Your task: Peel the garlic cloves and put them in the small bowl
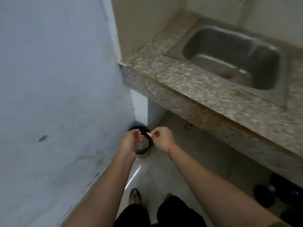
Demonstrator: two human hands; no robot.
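A peel scrap (148,134) is pinched by the fingers of the right hand (163,136) above the bin (144,149). The left hand (131,140) is loosely cupped, with nothing seen in it. Skin disposal seems in hand, and release is called for next. Cloves and bowl are unseen.

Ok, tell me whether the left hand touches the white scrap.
Apart: head view shows bin between left hand and white scrap, which the right hand pinches.

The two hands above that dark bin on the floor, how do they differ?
The left hand is loosely open, nothing seen in it; the right hand pinches a small white scrap. The right wrist wears a red band; the left wrist is bare. Both hang over the black bin.
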